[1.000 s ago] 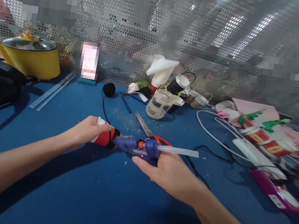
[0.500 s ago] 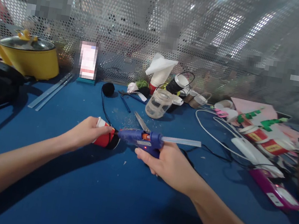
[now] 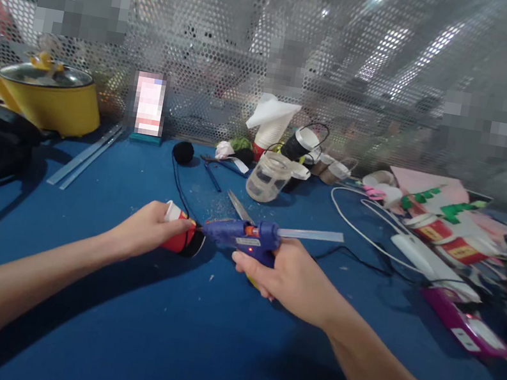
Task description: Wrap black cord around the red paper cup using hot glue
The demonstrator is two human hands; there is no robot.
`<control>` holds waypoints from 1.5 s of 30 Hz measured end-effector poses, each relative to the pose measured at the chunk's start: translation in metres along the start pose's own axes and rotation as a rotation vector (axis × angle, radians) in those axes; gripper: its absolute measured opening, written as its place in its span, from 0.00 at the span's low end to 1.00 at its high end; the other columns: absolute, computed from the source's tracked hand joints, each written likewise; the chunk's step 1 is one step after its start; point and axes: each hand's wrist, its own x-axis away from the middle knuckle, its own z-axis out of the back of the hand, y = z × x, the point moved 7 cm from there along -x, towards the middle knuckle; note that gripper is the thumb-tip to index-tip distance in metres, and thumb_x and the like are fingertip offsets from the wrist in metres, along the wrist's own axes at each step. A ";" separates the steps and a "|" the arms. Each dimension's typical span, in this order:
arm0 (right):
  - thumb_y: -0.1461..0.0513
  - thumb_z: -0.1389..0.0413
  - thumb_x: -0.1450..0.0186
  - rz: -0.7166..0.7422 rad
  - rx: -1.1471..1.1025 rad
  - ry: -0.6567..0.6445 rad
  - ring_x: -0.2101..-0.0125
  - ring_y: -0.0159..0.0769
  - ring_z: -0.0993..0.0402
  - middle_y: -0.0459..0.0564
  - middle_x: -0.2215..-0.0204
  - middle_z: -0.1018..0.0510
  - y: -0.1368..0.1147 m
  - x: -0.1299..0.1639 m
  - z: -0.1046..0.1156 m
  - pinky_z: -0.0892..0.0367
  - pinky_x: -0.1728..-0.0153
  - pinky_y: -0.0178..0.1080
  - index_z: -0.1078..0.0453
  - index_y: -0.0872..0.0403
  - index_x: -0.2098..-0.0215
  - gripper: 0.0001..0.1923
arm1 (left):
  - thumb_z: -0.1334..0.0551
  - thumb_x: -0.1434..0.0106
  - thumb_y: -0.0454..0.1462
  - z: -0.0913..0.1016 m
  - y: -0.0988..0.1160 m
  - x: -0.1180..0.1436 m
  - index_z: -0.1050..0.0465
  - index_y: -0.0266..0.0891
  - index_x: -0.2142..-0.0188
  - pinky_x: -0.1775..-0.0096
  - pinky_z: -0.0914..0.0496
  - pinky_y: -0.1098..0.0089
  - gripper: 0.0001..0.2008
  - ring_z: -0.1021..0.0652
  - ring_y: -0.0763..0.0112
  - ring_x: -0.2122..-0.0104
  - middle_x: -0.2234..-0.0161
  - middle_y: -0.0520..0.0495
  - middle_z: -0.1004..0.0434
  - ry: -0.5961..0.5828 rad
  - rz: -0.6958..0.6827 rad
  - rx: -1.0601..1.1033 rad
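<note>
Head view: holds glue gun (image 3: 249, 241) in closed right hand (image 3: 291, 281), in closed left hand (image 3: 145, 227) red cup (image 3: 175, 242), likely light, crushable; hold by white end (image 3: 173, 209).

Between the left fingers (image 3: 177, 225) we see a smooth red paper cup (image 3: 175, 242) with a matt black band (image 3: 195, 245), while the right fingers (image 3: 252, 268) wrap a glue gun (image 3: 231, 233) of blue plastic, its glue stick (image 3: 311, 235) smooth and translucent behind them. Beyond the fingers we find bright metal scissor blades (image 3: 238, 204), a clear, glossy plastic jar (image 3: 267, 181) and a fuzzy, matt yarn ball (image 3: 182, 152). Beneath them, we see a smooth blue surface (image 3: 189, 341) with a dull sheen.
</note>
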 end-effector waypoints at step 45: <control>0.55 0.52 0.43 -0.035 -0.037 -0.033 0.88 0.26 0.38 0.41 0.90 0.37 -0.001 0.005 0.002 0.40 0.84 0.30 0.38 0.56 0.77 0.13 | 0.47 0.51 0.45 0.000 0.004 0.004 0.41 0.37 0.82 0.81 0.52 0.75 0.14 0.46 0.79 0.84 0.86 0.57 0.48 -0.005 0.004 0.014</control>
